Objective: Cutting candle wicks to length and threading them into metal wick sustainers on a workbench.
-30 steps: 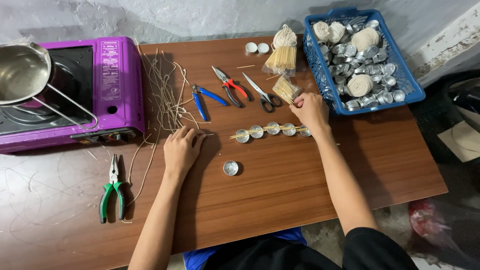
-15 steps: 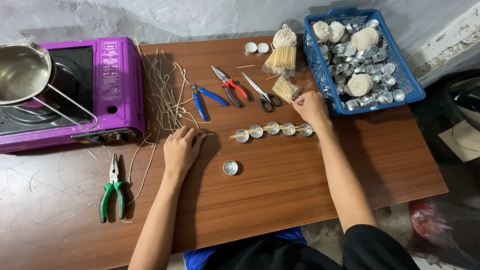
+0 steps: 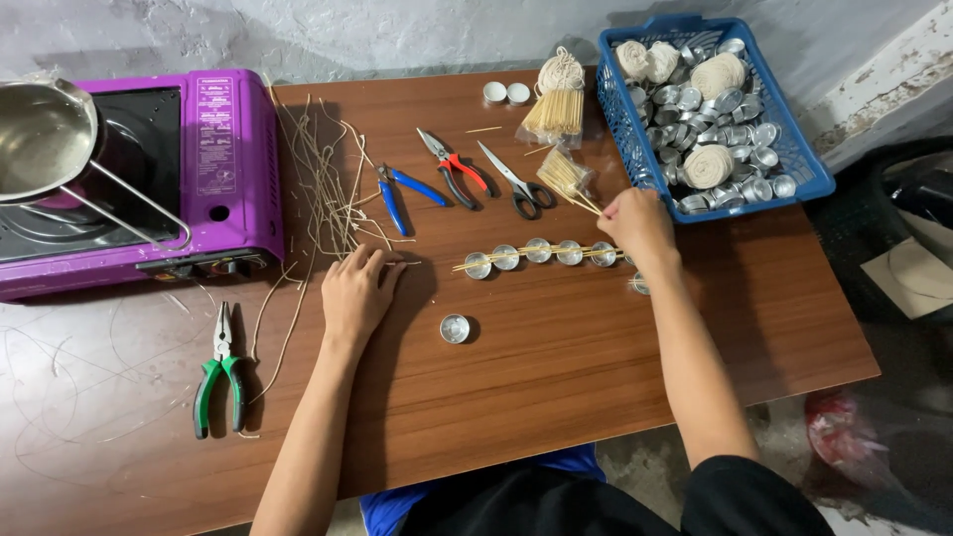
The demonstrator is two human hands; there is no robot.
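We note the right hand pinched on a thin wooden stick, drawn from the small clear packet of sticks just to its far left. The grip is narrow, fingertips closed on the stick's near end. The left hand lies flat on the tabletop, palm down, fingers loosely spread, holding nothing; its fingertips touch the near end of a loose bundle of pale wick strands.

Between the hands we see a row of small metal cups with long sticks laid across their tops. One further cup shows just beside the right wrist, and a lone cup stands nearer, right of the left hand.

Beyond the row lie scissors, red-handled pliers and blue-handled pliers, side by side. A larger bag of sticks lies at the far edge. The blue basket at far right holds many metal cups and balls of string. Green-handled pliers lie near left; a purple stove with a steel pan stands far left.
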